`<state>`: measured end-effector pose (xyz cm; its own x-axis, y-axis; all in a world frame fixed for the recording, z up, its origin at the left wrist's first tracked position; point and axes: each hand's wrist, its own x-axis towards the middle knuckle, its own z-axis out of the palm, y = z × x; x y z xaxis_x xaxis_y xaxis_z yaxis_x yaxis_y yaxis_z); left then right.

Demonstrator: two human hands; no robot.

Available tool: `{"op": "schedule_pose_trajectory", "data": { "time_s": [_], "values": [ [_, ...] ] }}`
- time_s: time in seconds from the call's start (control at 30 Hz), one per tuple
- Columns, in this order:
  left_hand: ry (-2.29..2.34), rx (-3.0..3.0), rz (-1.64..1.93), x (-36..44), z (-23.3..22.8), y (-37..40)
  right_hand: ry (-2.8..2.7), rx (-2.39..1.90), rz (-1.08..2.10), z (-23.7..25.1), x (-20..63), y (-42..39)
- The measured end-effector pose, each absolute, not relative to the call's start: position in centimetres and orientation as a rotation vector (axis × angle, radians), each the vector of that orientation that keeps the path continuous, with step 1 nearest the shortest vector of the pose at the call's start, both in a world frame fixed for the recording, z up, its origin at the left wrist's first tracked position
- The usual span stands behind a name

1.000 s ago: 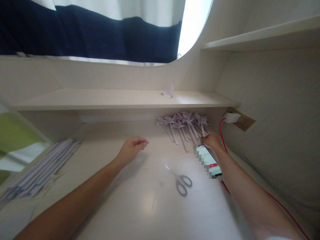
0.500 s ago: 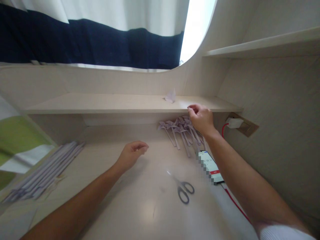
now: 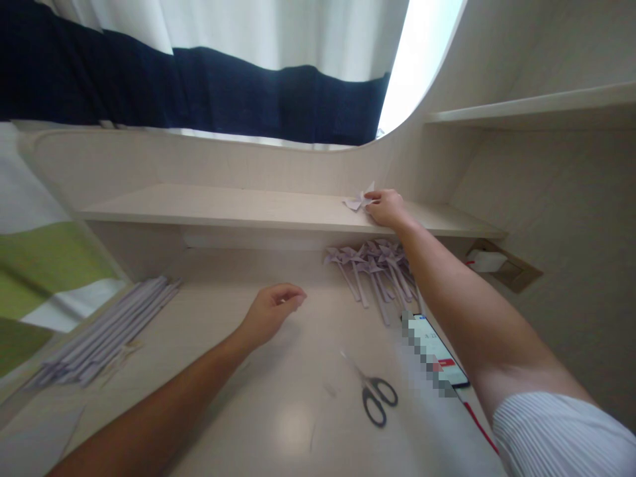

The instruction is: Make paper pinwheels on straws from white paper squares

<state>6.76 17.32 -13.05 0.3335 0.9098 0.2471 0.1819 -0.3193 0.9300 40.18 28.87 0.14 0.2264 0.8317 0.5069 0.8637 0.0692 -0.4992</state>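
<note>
On the raised shelf, a pale paper pinwheel head [image 3: 354, 203] has its right edge between the thumb and fingers of my right hand [image 3: 386, 207]. My left hand [image 3: 275, 310] hovers over the desk, its fingers curled in toward the thumb and nothing visible in them. Below the shelf lies a bunch of pale purple paper pinwheels [image 3: 370, 264] on paper sticks, partly hidden behind my right forearm. Scissors with dark handles [image 3: 378, 399] rest on the desk nearer to me, blades pointing away.
Rolled paper sticks [image 3: 106, 331] lie in a bundle at the left, with a paper sheet [image 3: 42, 437] in front. A phone [image 3: 437, 354] with a red cable lies under my right forearm. The shelf [image 3: 223, 209] overhangs the back of the desk. A wall socket with a plug [image 3: 489, 261] is at right.
My right hand has moved up and forward onto the shelf and taken hold of the pinwheel head. My left hand keeps much the same pose. The view has shifted a little.
</note>
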Motion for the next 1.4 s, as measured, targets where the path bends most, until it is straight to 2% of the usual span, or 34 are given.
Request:
{"op": "schedule_pose_trajectory", "data": {
  "time_s": [0.17,0.33,0.9,1.17,1.4],
  "values": [
    [0.971,1.716,1.079,7.0,-12.5,17.3,-1.511,-1.530,-0.139,0.4,39.2,25.3],
    [0.946,1.686,1.155,7.4,-11.1,17.5,-1.501,-1.357,-0.095,0.1,37.5,20.9],
    [0.737,1.709,1.497,8.7,-6.1,18.7,-1.442,-1.131,0.397,0.1,34.0,16.0],
    [0.363,1.588,1.225,10.4,-4.7,20.3,-1.481,-0.960,0.642,-1.4,32.1,13.5],
    [0.502,1.486,1.204,11.1,-5.5,18.9,-1.499,-1.029,0.609,-2.3,31.3,11.8]
  ]
}}
